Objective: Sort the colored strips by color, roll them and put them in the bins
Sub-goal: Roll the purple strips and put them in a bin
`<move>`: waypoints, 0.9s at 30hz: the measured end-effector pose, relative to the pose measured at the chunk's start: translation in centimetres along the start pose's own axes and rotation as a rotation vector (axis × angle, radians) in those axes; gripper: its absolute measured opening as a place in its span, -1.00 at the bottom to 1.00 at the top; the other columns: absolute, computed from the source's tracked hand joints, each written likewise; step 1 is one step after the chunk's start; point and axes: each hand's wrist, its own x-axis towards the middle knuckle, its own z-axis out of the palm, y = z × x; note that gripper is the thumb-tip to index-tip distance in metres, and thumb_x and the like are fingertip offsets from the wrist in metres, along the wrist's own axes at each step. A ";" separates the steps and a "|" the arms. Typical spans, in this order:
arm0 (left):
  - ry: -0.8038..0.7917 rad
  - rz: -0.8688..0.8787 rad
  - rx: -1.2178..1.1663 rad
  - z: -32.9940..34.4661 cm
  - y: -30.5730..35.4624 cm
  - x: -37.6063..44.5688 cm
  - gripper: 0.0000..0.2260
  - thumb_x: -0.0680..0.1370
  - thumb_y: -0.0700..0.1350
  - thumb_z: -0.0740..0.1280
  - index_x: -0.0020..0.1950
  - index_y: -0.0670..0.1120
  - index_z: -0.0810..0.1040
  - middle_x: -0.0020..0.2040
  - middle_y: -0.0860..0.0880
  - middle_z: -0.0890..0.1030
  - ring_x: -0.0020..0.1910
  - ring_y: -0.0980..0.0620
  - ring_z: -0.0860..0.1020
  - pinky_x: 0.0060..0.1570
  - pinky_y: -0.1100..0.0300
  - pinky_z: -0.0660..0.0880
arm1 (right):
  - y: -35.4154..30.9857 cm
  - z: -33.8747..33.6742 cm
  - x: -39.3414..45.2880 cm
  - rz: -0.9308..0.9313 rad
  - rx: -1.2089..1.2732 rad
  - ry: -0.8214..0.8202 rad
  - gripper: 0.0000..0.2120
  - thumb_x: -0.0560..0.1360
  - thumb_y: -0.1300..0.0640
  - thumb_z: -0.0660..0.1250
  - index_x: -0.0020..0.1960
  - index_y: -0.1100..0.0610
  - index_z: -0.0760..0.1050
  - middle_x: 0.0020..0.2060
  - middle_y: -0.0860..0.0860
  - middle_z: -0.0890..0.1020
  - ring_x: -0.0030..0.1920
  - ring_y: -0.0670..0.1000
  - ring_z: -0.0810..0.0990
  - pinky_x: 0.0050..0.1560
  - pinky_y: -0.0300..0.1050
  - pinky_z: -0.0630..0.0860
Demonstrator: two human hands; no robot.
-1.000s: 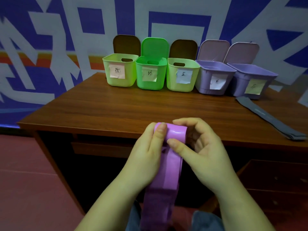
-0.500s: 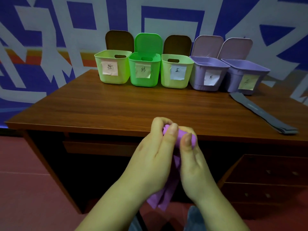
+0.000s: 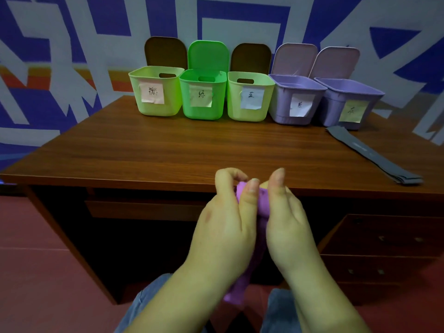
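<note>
Both hands work just in front of the desk's near edge, pressed close together around the purple strip [image 3: 260, 203]. The left hand [image 3: 225, 227] curls its fingers and thumb over the rolled top of the strip; the right hand [image 3: 288, 224] pinches the same roll from the other side, forefinger raised. The roll sits between the fingertips, and the loose tail [image 3: 236, 294] hangs straight down toward 6 o'clock between the knees, so the strip's long axis runs 12 to 6 and there is still length left to wind in.

Five open bins stand in a row along the far edge of the desk [image 3: 168, 152]. The two lilac ones lie toward 1 o'clock from the hands; the nearer, the fourth bin [image 3: 283, 111], bears a label that looks like the purple one, though it is small. The right hand seems the closer one for that reach. A grey strip [image 3: 374, 155] lies flat at 2 o'clock, running from the fifth bin [image 3: 336, 109] toward the desk's right edge, untouched
</note>
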 end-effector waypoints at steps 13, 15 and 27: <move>-0.184 -0.180 -0.284 0.4 -1.4 -0.2 -0.34 0.41 0.43 -0.07 0.05 0.02 0.61 -0.02 0.10 0.66 0.04 0.22 0.59 0.13 0.21 0.47 | 0.7 -1.0 -0.2 -0.475 -0.337 0.126 -0.64 0.56 -0.21 0.09 -0.08 0.07 0.44 -0.20 -0.11 0.55 -0.17 -0.15 0.54 -0.15 -0.35 0.43; -0.127 -0.163 -0.302 0.5 -1.0 -0.4 -0.45 0.47 0.34 -0.02 0.00 0.02 0.61 -0.07 0.12 0.66 -0.03 0.26 0.59 0.00 0.37 0.45 | 0.9 -1.1 -0.3 -0.481 -0.328 0.106 -0.65 0.55 -0.21 0.11 -0.05 0.06 0.44 -0.18 -0.09 0.56 -0.15 -0.14 0.55 -0.13 -0.33 0.44; -0.117 0.002 -0.140 0.2 -1.4 -0.9 -0.69 0.52 0.22 0.05 0.00 0.02 0.36 -0.07 0.27 0.50 -0.12 0.24 0.49 -0.07 0.31 0.41 | 0.8 -1.2 -0.4 -0.015 -0.024 -0.040 -0.20 0.24 -0.62 -0.03 -0.13 0.02 0.61 -0.21 -0.08 0.69 -0.12 -0.14 0.64 -0.05 -0.20 0.53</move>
